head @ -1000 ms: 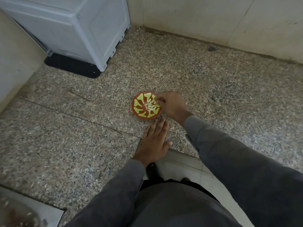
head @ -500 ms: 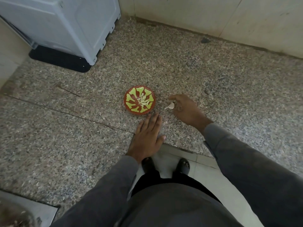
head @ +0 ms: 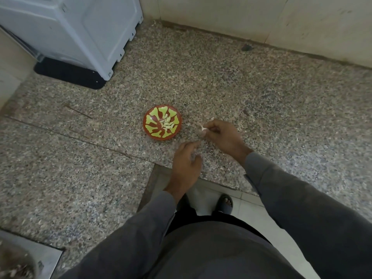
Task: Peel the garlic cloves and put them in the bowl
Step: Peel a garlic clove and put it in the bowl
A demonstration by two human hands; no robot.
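1 bowl [head: 162, 125], 2 hands, 1 unpeeled garlic clove [head: 203, 128], 1 white appliance [head: 70, 31], 1 black mat [head: 69, 74].

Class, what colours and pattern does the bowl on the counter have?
The bowl is red-brown with yellow-green branching shapes radiating from its centre; the head view shows it.

No legible text or labels anywhere.

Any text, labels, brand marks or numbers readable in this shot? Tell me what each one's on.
None readable.
White appliance: no brand or label visible on the panels shown.
Bowl: only a red and green pattern, no lettering.
Counter and wall: no signs or numbers.
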